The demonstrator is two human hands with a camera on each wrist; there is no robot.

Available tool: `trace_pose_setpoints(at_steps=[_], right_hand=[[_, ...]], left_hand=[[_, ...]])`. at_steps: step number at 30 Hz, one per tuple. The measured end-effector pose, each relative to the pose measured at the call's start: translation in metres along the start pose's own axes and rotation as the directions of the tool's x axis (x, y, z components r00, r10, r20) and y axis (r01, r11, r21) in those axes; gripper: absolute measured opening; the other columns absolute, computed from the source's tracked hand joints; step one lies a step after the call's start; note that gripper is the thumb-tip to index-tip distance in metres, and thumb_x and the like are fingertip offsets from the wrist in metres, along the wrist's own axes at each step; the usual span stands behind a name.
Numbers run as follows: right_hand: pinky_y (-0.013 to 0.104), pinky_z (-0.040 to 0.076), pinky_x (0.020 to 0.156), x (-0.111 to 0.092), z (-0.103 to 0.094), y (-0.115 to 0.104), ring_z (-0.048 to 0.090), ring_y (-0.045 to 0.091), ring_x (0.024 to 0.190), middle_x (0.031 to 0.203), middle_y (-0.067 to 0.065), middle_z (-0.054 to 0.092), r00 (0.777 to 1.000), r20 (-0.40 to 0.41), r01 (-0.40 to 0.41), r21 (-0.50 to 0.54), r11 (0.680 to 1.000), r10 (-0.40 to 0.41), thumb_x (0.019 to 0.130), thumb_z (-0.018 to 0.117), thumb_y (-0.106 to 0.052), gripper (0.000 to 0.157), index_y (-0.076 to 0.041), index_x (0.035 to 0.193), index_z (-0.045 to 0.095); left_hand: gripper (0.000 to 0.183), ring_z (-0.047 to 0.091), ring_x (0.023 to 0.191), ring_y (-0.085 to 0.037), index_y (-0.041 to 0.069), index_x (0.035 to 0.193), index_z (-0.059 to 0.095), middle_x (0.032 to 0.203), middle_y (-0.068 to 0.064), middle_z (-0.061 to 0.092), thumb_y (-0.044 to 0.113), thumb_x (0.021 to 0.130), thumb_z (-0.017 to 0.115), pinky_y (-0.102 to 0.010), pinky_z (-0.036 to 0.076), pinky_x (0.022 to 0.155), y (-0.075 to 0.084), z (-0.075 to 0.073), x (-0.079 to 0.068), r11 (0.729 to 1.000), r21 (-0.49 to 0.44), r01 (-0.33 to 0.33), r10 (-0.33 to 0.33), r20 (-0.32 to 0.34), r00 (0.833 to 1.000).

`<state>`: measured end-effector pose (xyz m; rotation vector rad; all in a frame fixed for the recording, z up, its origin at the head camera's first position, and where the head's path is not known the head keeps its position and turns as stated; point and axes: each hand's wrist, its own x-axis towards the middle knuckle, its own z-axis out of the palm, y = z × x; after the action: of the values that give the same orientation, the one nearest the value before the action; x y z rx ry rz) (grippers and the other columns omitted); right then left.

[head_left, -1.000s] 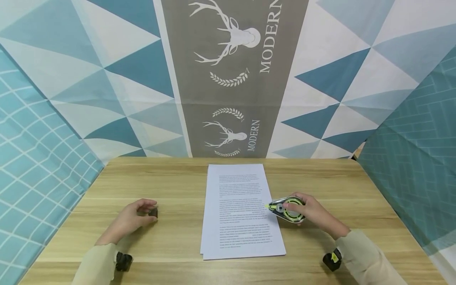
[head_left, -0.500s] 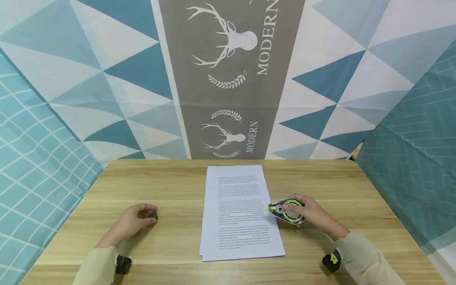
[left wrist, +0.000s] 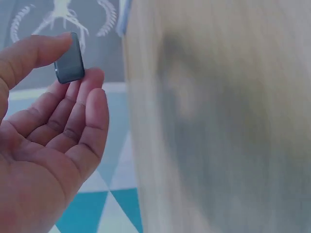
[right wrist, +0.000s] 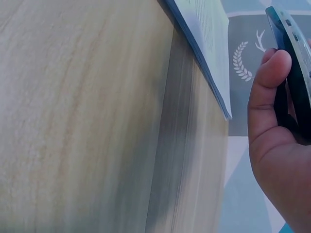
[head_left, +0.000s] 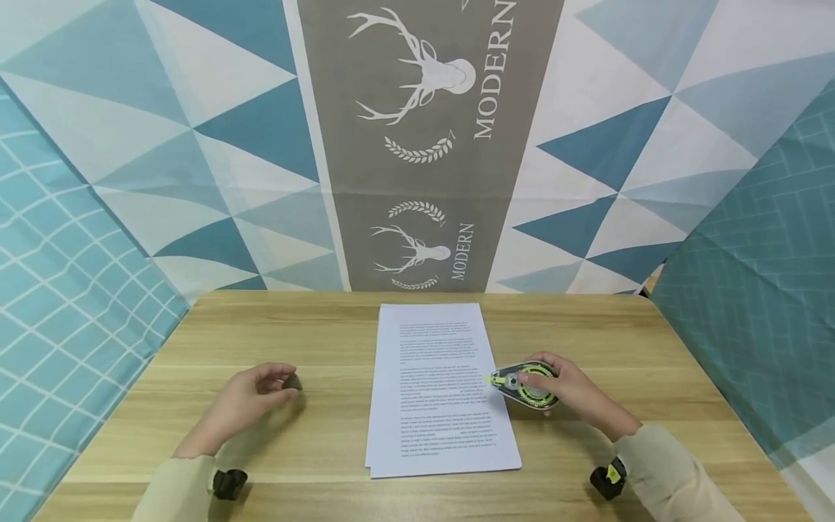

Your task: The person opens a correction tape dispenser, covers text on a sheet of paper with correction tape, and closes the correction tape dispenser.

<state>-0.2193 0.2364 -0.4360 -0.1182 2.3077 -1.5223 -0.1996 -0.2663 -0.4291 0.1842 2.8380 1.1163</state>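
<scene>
My right hand [head_left: 566, 384] grips a correction tape [head_left: 525, 386] with a clear and black body and a yellow-green wheel. Its yellow-green tip points left and overlaps the right edge of the printed paper stack [head_left: 443, 391]. In the right wrist view, the correction tape [right wrist: 297, 73] shows edge-on, with curled fingers along its side. Left of the stack, my left hand [head_left: 251, 397] pinches a small dark grey cap [left wrist: 71, 63] between thumb and fingers. In the left wrist view the other fingers are loosely bent, palm showing.
The sheets lie in the middle of a wooden table [head_left: 313, 449], slightly uneven at their left edge. A patterned cloth backdrop [head_left: 417, 174] rises behind the table, with tile-patterned cloth at both sides. Black camera mounts [head_left: 230, 484] sit at the wrists.
My left hand has shifted a little to the right with the cap, which sticks out further past the fingertips. The right hand and correction tape have barely moved.
</scene>
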Motion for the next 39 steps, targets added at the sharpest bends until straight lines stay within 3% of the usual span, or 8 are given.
trace_pose_setpoints(at_steps=[7,14,27,39], right_hand=[[0.026,0.049,0.050,0.000,0.000,0.000,0.057,0.013,0.069,0.095,0.008,0.059,0.999,0.041,0.024,0.109,0.994,-0.029,0.092,0.058,-0.030,0.052,0.003,0.127,0.040],[0.022,0.047,0.049,0.001,0.004,-0.003,0.058,0.009,0.067,0.092,0.003,0.061,0.996,0.076,0.043,0.176,0.983,-0.057,0.093,0.056,-0.028,0.048,0.005,0.125,0.042],[0.019,0.046,0.047,0.003,0.010,-0.006,0.057,0.007,0.065,0.089,0.000,0.065,0.990,0.113,0.065,0.201,0.978,-0.089,0.095,0.052,-0.028,0.046,0.007,0.124,0.047],[0.019,0.044,0.046,0.005,0.014,-0.012,0.056,0.006,0.061,0.087,-0.001,0.066,0.988,0.114,0.073,0.256,0.964,-0.106,0.096,0.052,-0.027,0.042,0.004,0.123,0.049]], left_hand=[[0.042,0.061,0.090,-0.012,0.005,0.118,0.060,0.109,-0.011,0.065,0.023,0.082,0.071,-0.020,0.051,0.074,0.023,0.007,-0.001,0.996,-0.084,-0.029,0.028,-0.010,1.000],[0.040,0.059,0.086,-0.007,0.003,0.116,0.061,0.107,-0.013,0.064,0.019,0.081,0.072,-0.019,0.051,0.073,0.039,0.018,0.001,0.975,-0.207,-0.076,0.078,0.001,0.997],[0.036,0.058,0.083,-0.006,0.006,0.112,0.066,0.102,-0.012,0.064,0.017,0.078,0.075,-0.019,0.052,0.074,0.053,0.042,0.005,0.949,-0.297,-0.109,0.111,-0.008,0.994],[0.035,0.057,0.078,-0.006,0.005,0.110,0.067,0.096,-0.011,0.063,0.013,0.077,0.075,-0.020,0.052,0.070,0.065,0.058,0.010,0.904,-0.398,-0.154,0.161,-0.015,0.987]])
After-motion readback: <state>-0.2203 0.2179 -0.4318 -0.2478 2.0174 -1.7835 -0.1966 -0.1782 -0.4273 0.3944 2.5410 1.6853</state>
